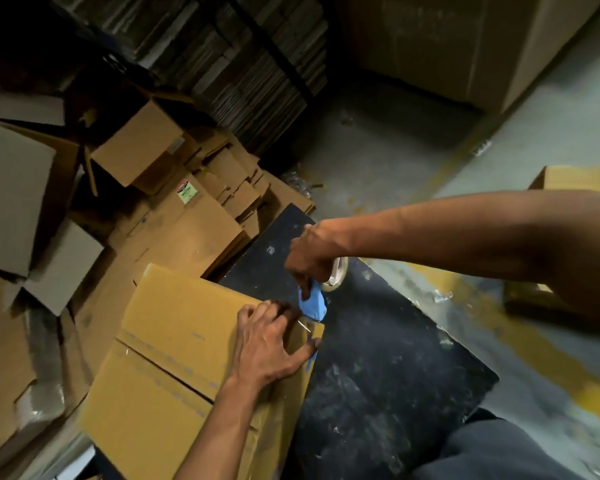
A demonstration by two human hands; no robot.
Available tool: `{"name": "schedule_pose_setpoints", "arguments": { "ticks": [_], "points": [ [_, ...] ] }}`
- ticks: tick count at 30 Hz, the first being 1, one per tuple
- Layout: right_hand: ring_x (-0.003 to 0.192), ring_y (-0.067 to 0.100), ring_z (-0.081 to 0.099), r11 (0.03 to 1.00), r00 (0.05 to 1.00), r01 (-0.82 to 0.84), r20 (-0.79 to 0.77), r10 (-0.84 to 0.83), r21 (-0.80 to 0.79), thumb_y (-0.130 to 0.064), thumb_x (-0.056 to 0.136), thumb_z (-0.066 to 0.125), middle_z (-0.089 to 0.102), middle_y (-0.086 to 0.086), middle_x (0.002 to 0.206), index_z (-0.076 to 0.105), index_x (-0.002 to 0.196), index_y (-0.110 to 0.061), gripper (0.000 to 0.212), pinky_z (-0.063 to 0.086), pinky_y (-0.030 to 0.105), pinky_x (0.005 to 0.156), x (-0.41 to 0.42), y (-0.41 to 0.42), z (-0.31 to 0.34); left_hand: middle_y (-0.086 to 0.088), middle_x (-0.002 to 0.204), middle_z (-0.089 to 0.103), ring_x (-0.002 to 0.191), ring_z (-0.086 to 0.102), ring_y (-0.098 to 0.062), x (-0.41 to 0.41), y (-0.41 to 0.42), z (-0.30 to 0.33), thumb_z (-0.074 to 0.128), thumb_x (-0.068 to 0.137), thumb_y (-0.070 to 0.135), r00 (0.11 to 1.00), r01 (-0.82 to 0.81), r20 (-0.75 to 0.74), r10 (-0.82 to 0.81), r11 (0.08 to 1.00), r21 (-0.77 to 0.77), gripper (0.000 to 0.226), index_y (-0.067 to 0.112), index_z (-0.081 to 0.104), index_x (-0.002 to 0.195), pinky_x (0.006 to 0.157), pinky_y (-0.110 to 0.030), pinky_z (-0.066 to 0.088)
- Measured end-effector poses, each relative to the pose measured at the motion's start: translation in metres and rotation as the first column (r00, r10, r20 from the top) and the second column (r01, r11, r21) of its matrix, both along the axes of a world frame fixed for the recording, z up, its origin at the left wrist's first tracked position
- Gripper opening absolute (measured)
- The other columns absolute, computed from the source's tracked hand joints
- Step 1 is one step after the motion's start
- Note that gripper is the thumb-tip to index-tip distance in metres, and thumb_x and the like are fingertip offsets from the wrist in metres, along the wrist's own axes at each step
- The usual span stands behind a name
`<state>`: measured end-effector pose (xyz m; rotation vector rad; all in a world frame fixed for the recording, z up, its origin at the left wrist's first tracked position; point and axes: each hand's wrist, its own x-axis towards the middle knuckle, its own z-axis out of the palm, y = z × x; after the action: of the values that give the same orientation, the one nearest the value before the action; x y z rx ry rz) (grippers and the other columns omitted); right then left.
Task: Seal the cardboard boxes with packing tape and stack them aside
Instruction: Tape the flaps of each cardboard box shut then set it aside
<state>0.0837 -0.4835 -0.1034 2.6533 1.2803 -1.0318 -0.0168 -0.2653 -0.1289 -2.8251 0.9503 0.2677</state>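
Fingers [274, 311] of the left hand [267, 344] spread and press the box [174, 344] on the black table [378, 358], while the right hand [309, 258] grips the tape dispenser [314, 303] (blue); the box looks light and stiff, so lift by opposite edges.

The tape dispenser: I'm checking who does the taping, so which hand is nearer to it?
Right. The right hand grips the blue tape dispenser just past the box's corner. The left hand presses on the box top beside it, fingertips just short of the dispenser.
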Motion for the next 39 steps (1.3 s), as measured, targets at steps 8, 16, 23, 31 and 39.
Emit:
{"name": "schedule_pose_setpoints", "arguments": {
  "ticks": [8, 16, 23, 31, 39],
  "points": [
    [0.113, 0.02, 0.065, 0.985, 0.982, 0.15, -0.106, -0.158, -0.079, -0.025, 0.095, 0.071, 0.069, -0.006, 0.133, 0.068, 0.135, -0.03, 0.04, 0.048, 0.027, 0.085, 0.001, -0.048, -0.037, 0.023, 0.131, 0.065, 0.13, 0.049, -0.009, 0.013, -0.001, -0.004, 0.025, 0.08, 0.098, 0.996, -0.007, -0.089, 0.007, 1.0, -0.009, 0.08, 0.042, 0.073, 0.113, 0.105, -0.05, 0.028],
    [0.063, 0.012, 0.049, 0.935, 0.883, 0.353, -0.347, -0.317, 0.043, 0.006, 0.087, 0.053, 0.073, -0.002, 0.111, 0.07, 0.133, -0.031, 0.062, 0.039, 0.013, 0.045, -0.019, -0.062, -0.074, 0.023, 0.146, 0.055, 0.144, 0.035, -0.006, 0.031, -0.015, -0.001, 0.011, 0.071, 0.105, 0.974, 0.042, -0.226, -0.03, 0.998, 0.045, 0.098, 0.048, 0.069, 0.125, 0.116, -0.051, 0.012],
    [0.093, 0.022, 0.063, 0.895, 0.875, 0.432, -0.291, -0.385, 0.114, -0.002, 0.085, 0.048, 0.07, -0.001, 0.126, 0.069, 0.133, -0.034, 0.062, 0.048, 0.025, 0.071, -0.028, -0.055, -0.107, 0.019, 0.113, 0.072, 0.111, 0.061, -0.005, 0.034, 0.0, -0.008, 0.038, 0.085, 0.091, 0.955, 0.066, -0.262, -0.137, 0.963, -0.26, 0.074, 0.032, 0.076, 0.108, 0.102, -0.053, 0.037],
    [0.131, 0.026, 0.045, 0.892, 0.891, 0.436, -0.197, -0.409, 0.118, -0.016, 0.097, 0.051, 0.06, 0.001, 0.137, 0.061, 0.14, -0.042, 0.051, 0.043, 0.036, 0.102, -0.035, -0.047, -0.123, 0.024, 0.129, 0.068, 0.124, 0.056, -0.005, 0.05, -0.022, -0.002, 0.012, 0.065, 0.108, 0.936, 0.214, -0.318, -0.152, 0.962, 0.169, 0.106, 0.043, 0.072, 0.123, 0.117, -0.047, 0.025],
    [0.123, 0.027, 0.049, 0.837, 0.867, 0.487, -0.027, -0.497, 0.252, -0.022, 0.096, 0.053, 0.057, 0.004, 0.122, 0.061, 0.138, -0.037, 0.045, 0.046, 0.039, 0.093, -0.054, -0.046, -0.117, 0.006, 0.122, 0.074, 0.118, 0.062, -0.01, 0.055, 0.0, -0.008, 0.021, 0.094, 0.085, 0.946, -0.053, -0.32, -0.043, 0.957, -0.285, 0.085, 0.026, 0.072, 0.129, 0.115, -0.052, 0.034]
  ]
}}
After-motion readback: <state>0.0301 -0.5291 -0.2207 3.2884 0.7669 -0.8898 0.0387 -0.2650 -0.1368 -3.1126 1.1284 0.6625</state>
